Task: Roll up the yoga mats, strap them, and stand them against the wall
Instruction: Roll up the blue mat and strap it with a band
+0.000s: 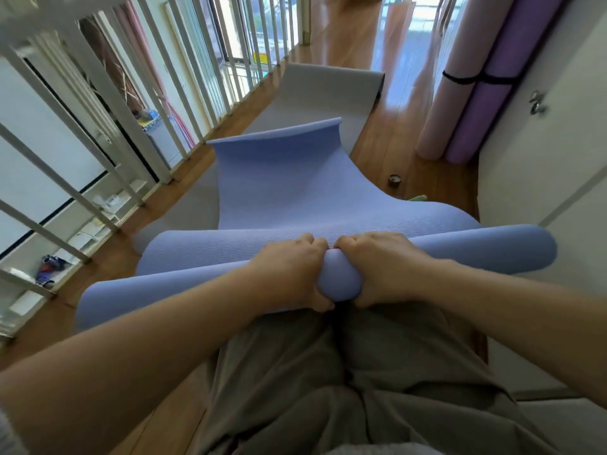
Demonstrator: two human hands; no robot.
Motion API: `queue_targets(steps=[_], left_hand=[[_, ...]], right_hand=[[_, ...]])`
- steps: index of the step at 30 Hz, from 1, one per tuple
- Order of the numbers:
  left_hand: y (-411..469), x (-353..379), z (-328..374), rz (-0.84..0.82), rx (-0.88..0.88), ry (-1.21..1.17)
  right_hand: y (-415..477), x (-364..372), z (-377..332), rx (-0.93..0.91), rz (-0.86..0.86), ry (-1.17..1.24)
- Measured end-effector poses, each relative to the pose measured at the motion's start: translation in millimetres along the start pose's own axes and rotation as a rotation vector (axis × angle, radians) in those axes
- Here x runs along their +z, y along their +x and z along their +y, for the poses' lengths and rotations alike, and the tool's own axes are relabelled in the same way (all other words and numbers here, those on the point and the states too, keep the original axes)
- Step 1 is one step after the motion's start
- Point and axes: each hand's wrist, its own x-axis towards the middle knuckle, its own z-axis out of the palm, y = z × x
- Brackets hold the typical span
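- Head view: our left hand point(292, 274) and right hand point(381, 267) both grip the near, rolled end of the ribbed blue mat point(289, 192), side by side at its middle.
- Its unrolled part lies over a smooth grey mat point(315, 93) on the wooden floor point(394, 149).
- Far right, a pink roll point(450, 93) and a purple roll point(492, 103), bound by a black strap point(476, 79), stand against the wall point(525, 165).

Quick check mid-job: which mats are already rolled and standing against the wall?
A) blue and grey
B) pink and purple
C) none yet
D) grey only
B: the pink mat and purple mat stand rolled and upright on the right with a black strap across them. The blue mat is only part rolled, gripped by the left hand and right hand, and the grey mat lies flat.
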Motion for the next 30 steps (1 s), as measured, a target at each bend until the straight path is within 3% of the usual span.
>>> queue_targets(steps=[2,4,9,12,16,18,19,23,24,27,28,30], left_hand=[[-5.5,10.2,6.5,0.137,-0.007,0.099],[-5.6,13.1,6.1,0.157,-0.008,0.058],[12.3,-3.9,-10.9,-0.035,0.029,-0.099],[12.5,-1.4,-13.4,0.008,-0.005,-0.092],[1.0,20.1,1.6,0.239,-0.085,0.216],[6.8,18.1,-2.8,0.251,-0.079,0.164],[10.8,13.9,-7.2,0.234,-0.074,0.115],[27.0,-0.9,-22.2,0.028,-0.019,-0.036],[30.8,-5.8,-24.5,-0.033,-0.012,-0.064],[38.0,-17.5,-28.8,-0.130,-0.049,-0.177],[35.7,-14.0,-26.3,-0.068,-0.069,-0.127],[27.5,11.8,-18.8,0.264,-0.092,0.178]], right_hand=[[7.3,-5.3,6.1,0.000,-0.068,-0.003],[10.0,-2.0,8.0,-0.011,-0.068,-0.003],[-1.2,35.2,8.2,-0.116,0.418,-0.138],[7.2,21.4,6.2,-0.063,0.244,-0.079],[24.3,-7.8,13.4,-0.049,0.000,0.011],[29.7,-8.7,15.5,-0.044,-0.041,0.017],[29.6,-4.0,15.0,-0.031,-0.005,0.000],[18.4,39.2,8.8,-0.041,0.482,-0.172],[20.1,42.4,8.5,-0.044,0.515,-0.169],[32.0,22.0,12.3,-0.016,0.287,-0.149],[36.1,17.1,16.1,-0.016,0.260,-0.124],[39.8,13.0,20.7,-0.009,0.268,-0.081]])
